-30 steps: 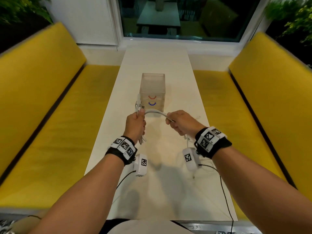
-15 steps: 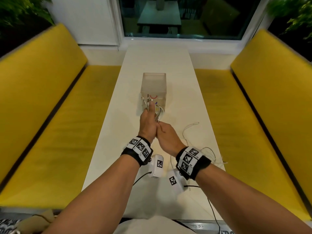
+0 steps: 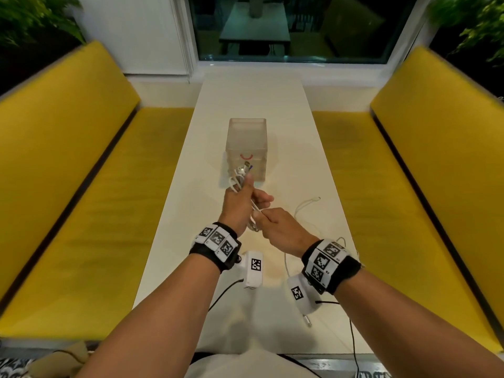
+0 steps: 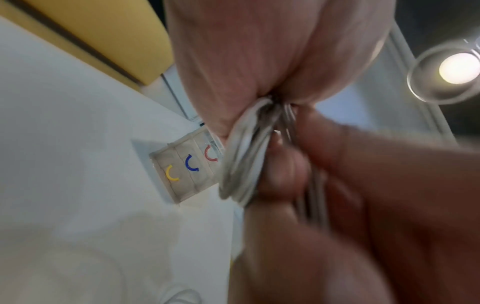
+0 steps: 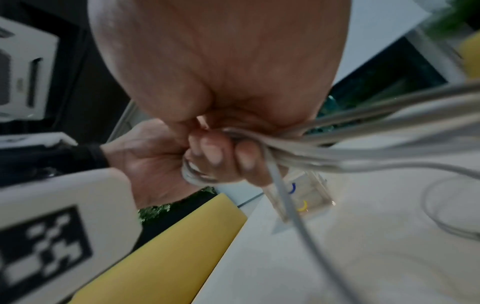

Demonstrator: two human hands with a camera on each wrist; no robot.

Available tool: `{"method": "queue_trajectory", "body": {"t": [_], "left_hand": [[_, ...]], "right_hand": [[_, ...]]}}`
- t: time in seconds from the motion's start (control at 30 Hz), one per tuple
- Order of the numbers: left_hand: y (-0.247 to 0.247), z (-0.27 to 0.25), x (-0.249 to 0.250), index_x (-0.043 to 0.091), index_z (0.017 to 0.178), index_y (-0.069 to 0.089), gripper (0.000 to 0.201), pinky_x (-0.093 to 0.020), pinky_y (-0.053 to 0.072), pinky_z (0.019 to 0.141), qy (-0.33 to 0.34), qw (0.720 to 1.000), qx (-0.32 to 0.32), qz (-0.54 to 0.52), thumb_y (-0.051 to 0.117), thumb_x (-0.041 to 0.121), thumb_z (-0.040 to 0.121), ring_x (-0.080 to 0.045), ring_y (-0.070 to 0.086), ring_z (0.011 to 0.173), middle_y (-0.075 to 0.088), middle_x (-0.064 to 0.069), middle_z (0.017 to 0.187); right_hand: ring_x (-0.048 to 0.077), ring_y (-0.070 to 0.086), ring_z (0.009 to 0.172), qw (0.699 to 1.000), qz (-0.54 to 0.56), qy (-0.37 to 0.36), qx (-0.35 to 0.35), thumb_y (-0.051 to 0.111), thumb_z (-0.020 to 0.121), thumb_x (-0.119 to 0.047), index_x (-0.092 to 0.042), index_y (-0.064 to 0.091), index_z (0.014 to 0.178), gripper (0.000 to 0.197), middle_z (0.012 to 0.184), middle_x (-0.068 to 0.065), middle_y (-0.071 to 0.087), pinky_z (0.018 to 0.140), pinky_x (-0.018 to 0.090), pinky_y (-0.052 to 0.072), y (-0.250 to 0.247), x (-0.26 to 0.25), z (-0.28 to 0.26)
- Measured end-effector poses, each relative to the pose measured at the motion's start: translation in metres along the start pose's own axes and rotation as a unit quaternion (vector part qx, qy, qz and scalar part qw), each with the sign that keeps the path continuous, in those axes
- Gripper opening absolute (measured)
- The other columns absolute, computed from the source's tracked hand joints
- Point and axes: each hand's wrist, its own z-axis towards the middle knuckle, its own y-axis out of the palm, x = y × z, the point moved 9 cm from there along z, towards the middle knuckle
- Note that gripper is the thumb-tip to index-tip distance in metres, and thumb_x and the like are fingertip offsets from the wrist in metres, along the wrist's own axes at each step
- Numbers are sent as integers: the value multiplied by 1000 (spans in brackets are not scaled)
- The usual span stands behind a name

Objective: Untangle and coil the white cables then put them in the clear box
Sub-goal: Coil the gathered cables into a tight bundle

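My left hand [image 3: 242,203] grips a bundle of coiled white cable [image 3: 237,179], its plug ends sticking up in front of the clear box [image 3: 246,137]. The same coil [image 4: 244,164] shows thick between the fingers in the left wrist view. My right hand [image 3: 275,225] sits just below and right of the left one and pinches a strand of the cable [image 5: 283,156] that runs out of the coil. The box [image 4: 182,170] stands in the middle of the white table and has red, blue and yellow curved marks on its drawers.
Another loose white cable [image 3: 308,211] lies on the white table [image 3: 300,126] to the right of my hands and trails back under my right wrist. Yellow benches [image 3: 81,186] run along both sides of the table. A window is at the far end.
The hands came together from a wide stretch of cable, then drew back toward me. The right hand now pulls a strand down and right from the coil in the left hand.
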Motion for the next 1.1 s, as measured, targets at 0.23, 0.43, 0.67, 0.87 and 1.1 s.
{"method": "queue_trajectory", "body": {"t": [0.23,0.43,0.67,0.87,1.1], "left_hand": [[-16,0,16,21,60,38,53,-23,32,39,-16,992,30,-117,53,54,98,-11,32,39,29,3,50],[-22,2,10,23,59,35,54,-19,20,37,-16,991,54,-123,57,57,95,-10,21,39,24,3,52],[-42,6,10,25,60,31,54,-19,16,37,-36,992,61,-106,61,57,93,-9,17,40,21,5,52],[-36,2,9,25,64,31,61,-22,20,41,-51,997,15,62,68,71,78,-13,21,43,26,6,52],[10,-9,4,25,59,45,61,-27,22,47,17,973,-80,215,58,82,75,-12,27,43,35,7,51]], "right_hand": [[19,27,43,981,171,69,-56,51,99,-55,-8,47,67,57,57,6,32,42,26,29,0,46,-27],[15,24,44,977,139,136,-81,57,93,-61,-19,45,64,53,57,1,30,44,24,22,-6,64,-22],[14,28,49,976,80,173,-102,58,90,-65,-16,53,68,53,57,-3,35,49,28,26,-19,69,-17],[11,24,43,976,45,192,-93,44,100,-36,-11,58,76,37,55,-4,37,43,21,18,-35,53,-7],[11,23,46,982,-4,135,-131,46,96,-23,-10,63,83,25,56,-5,38,45,23,16,-55,-13,9]]}}
